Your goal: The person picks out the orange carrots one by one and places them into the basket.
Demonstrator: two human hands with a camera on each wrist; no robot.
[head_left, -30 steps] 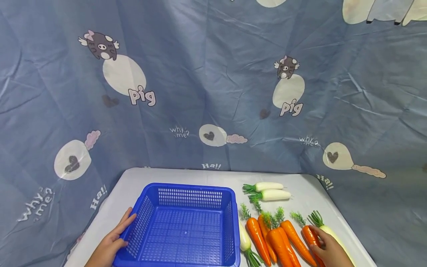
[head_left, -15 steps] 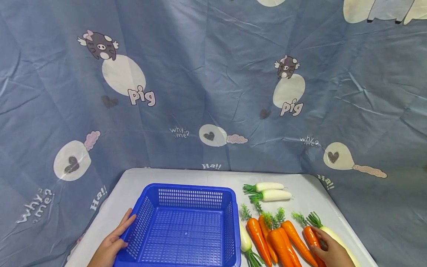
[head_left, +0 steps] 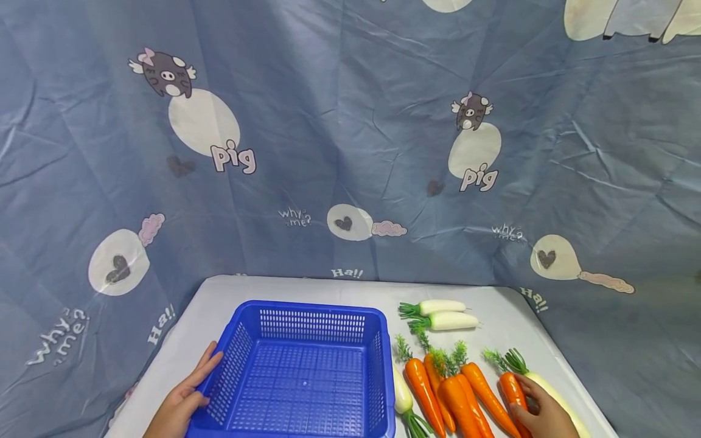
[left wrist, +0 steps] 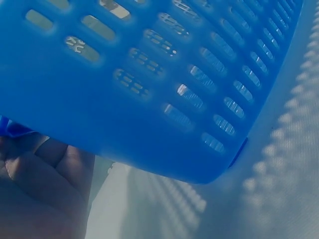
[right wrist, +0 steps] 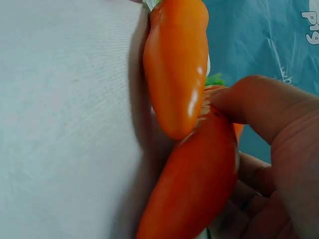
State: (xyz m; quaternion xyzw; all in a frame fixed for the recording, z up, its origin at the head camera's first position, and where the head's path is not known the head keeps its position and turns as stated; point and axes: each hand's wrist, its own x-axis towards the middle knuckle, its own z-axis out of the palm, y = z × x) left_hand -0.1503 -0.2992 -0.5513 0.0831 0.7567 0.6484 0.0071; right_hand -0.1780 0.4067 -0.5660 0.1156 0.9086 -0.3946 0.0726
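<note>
My left hand (head_left: pixel 177 404) lies against the outer left side of a blue plastic basket (head_left: pixel 306 380), its fingers stretched along the rim. In the left wrist view the basket's slotted wall (left wrist: pixel 124 114) fills most of the frame, and part of the left hand (left wrist: pixel 45 184) shows below it. At the right, my right hand (head_left: pixel 544 410) pinches an orange carrot (head_left: pixel 512 390) with a leafy green top. The right wrist view has the thumb of the right hand (right wrist: pixel 294 144) on that carrot (right wrist: pixel 199 174), with fingers behind it; another carrot (right wrist: pixel 177 64) sits close by.
Several carrots (head_left: pixel 420 386) lie between the basket and my right hand. A white radish (head_left: pixel 402 392) lies by the basket's right wall, two radishes (head_left: pixel 451 320) at the back, and another (head_left: pixel 553 392) beyond my right hand. Patterned blue cloth (head_left: pixel 350 152) hangs behind the white table (head_left: pixel 372 292).
The carrot in my right hand has shifted slightly right, towards the radish beside it. My left hand and the basket look almost unmoved.
</note>
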